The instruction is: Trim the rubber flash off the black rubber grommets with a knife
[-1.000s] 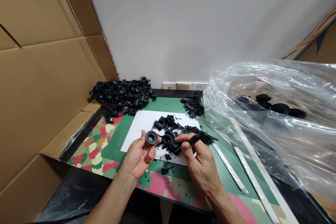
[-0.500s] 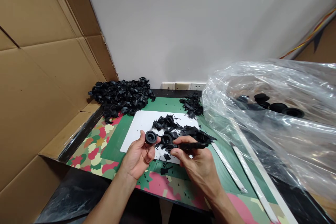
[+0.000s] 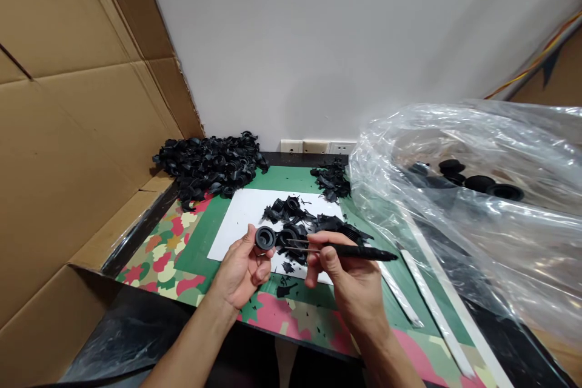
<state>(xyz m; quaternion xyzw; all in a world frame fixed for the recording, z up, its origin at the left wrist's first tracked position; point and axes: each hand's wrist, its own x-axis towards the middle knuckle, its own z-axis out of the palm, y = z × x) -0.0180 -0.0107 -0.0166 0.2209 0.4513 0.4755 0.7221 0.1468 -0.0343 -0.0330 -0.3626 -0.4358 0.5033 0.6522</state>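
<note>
My left hand point(image 3: 245, 267) grips a round black rubber part point(image 3: 265, 238) between thumb and fingers, its hollow stepped opening facing me. To the right of it, my right hand point(image 3: 348, 279) is closed around black-handled tweezers point(image 3: 354, 251). Two thin metal prongs reach left from the fingers and end short of the rubber part. Beneath and behind the hands, black rubber scraps and ringed pieces point(image 3: 291, 209) lie on a white sheet point(image 3: 227, 227). A few loose black shreds point(image 3: 285, 291) lie closer to me.
A large heap of black rubber pieces point(image 3: 213, 163) stands at the back left beside a cardboard wall point(image 3: 82, 121). A smaller scrap pile point(image 3: 331, 180) sits at the back. Clear plastic bag point(image 3: 386, 145) at right holds several round black parts point(image 3: 479, 183). White strips point(image 3: 436, 309) lie on the green mat point(image 3: 279, 177).
My right hand has drawn the tweezers back to the right, and their prongs now show apart. The rubber part in my left hand has shifted slightly to the right.
</note>
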